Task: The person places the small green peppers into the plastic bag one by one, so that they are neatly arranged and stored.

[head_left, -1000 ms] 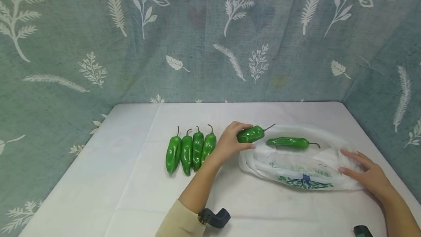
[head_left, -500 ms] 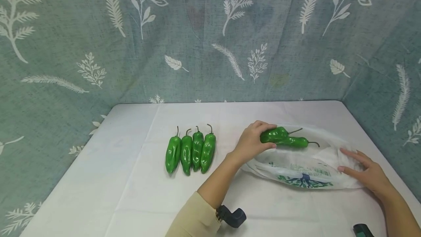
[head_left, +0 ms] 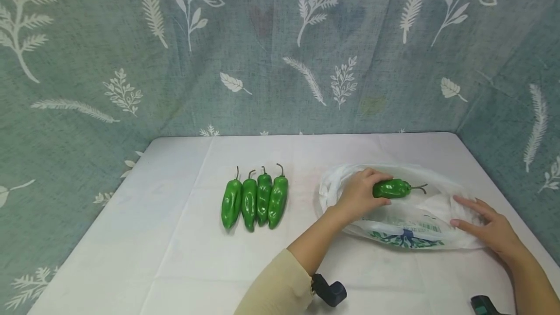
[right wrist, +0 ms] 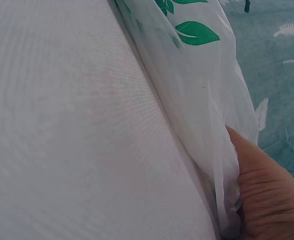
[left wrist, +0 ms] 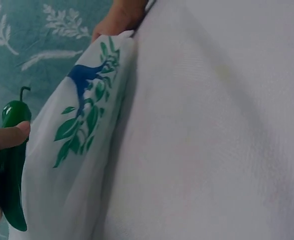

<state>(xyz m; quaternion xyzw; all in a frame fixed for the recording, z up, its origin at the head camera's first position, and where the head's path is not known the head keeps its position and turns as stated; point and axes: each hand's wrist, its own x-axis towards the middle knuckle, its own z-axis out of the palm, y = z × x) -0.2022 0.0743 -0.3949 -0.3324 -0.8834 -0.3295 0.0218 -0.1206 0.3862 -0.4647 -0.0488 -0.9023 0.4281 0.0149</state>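
My left hand [head_left: 363, 193] grips a green pepper [head_left: 391, 188] over the mouth of a white plastic bag [head_left: 402, 222]. Another pepper lies almost wholly hidden behind the held one; two stems show side by side. In the left wrist view, the left hand's thumb [left wrist: 9, 136] presses the pepper [left wrist: 12, 200] beside the bag [left wrist: 61, 195]. At the bag's right end rests my right hand [head_left: 494, 230], thumb and forefinger spread apart on the plastic. The right wrist view has its thumb side [right wrist: 269, 190] against the bag [right wrist: 197, 100].
Several green peppers [head_left: 277, 203] lie in a row on the white table [head_left: 175, 266], left of the bag, stems pointing away. Dark devices are at the left wrist [head_left: 330, 291] and near the right arm [head_left: 483, 305]. A leaf-patterned cloth [head_left: 262, 62] hangs behind the table.
My left hand has carried its pepper rightward from the bag's left edge to over the pepper inside, which it now mostly covers. The right hand has barely moved.
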